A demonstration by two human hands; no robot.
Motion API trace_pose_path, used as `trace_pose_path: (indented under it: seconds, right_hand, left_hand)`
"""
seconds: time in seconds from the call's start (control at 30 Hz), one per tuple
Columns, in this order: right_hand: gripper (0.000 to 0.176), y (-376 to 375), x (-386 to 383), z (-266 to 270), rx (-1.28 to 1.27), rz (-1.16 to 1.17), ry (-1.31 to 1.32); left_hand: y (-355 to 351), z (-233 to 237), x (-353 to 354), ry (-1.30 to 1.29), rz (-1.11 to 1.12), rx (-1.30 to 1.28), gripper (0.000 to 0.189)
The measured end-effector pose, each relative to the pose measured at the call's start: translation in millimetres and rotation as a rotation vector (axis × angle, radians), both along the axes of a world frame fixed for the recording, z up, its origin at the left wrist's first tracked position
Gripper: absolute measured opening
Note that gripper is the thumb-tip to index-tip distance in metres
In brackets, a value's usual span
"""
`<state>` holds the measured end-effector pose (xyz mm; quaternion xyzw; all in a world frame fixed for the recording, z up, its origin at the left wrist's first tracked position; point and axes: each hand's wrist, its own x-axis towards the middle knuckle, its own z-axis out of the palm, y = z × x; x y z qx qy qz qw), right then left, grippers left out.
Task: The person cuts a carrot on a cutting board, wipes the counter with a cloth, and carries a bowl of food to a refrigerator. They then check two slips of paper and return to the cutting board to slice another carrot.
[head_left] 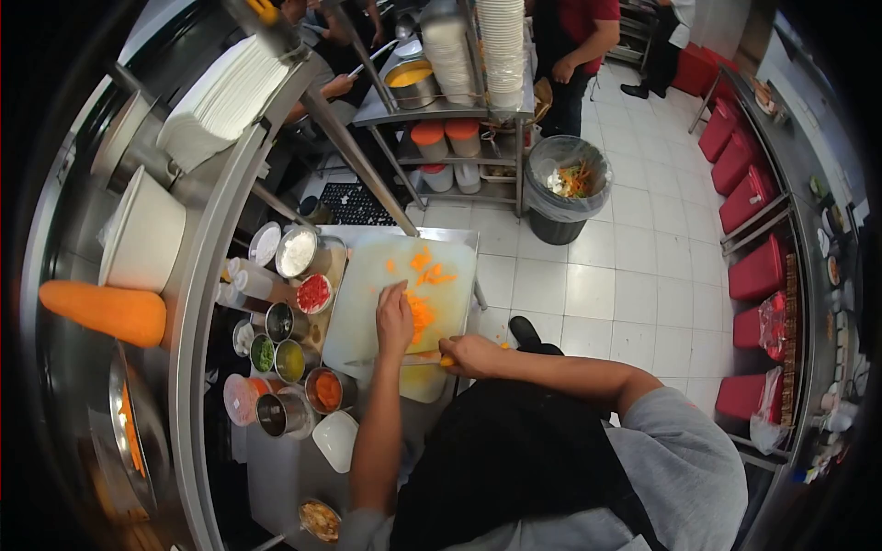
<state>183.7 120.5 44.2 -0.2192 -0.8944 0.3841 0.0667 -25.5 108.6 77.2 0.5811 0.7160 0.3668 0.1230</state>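
My right hand is closed round the yellow handle of a kitchen knife. Its blade points left, low over the cutting board, and my left forearm hides part of it. Beside a pile of chopped orange pieces, which look like carrot, my left hand rests with its fingers stretched out; its palm side is hidden. More orange pieces lie scattered toward the board's far end. The board's near part is stained yellow.
Left of the board stand several containers, including red bits, white powder and chopped greens. A metal shelf rail runs alongside, with a large carrot above. Beyond are a lined bin and a person in red.
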Motion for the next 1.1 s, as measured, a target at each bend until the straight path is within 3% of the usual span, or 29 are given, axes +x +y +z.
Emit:
trace_pose_path:
  seconds: [0.13,0.2,0.27,0.37,0.43,0.77,0.83,1.0,1.1]
  right_hand:
    - [0.034,-2.0,1.2,-15.8,-0.046,0.071,0.085]
    - [0.031,-3.4,5.2,-16.2,-0.091,0.111,0.103]
    - [0.029,-0.7,12.6,-19.8,-0.094,0.112,0.12]
    - [0.028,3.6,22.2,-15.5,-0.168,0.108,0.157]
    - [0.028,6.5,26.2,-11.0,-0.154,0.106,0.139]
    - [0.03,8.1,7.3,-17.2,-0.196,0.193,0.07]
    - [0.03,8.8,-0.6,-18.5,-0.217,0.198,0.052]
    - [0.03,12.9,-11.1,-26.3,-0.331,0.192,0.036]
    - [0.029,23.5,-15.2,-4.7,-0.488,0.121,-0.129]
  left_hand:
    - [66.8,-25.4,-21.7,0.216,-0.109,0.014,0.033]
    - [94.8,-66.0,-47.2,0.303,-0.139,-0.066,0.038]
    - [108.0,-68.2,-43.8,0.359,-0.101,-0.1,0.036]
    - [119.2,-63.3,-41.8,0.313,-0.062,-0.193,0.03]
    - [124.5,-65.1,-43.9,0.13,0.012,-0.295,0.02]
    - [112.9,-87.5,-55.2,0.003,-0.001,-0.145,0.015]
    - [103.0,-82.5,-59.9,-0.353,0.008,-0.079,0.018]
    - [35.5,-17.7,-55.1,-0.44,0.008,-0.005,0.019]
    - [-21.3,23.1,-40.1,-0.526,0.041,-0.047,0.018]
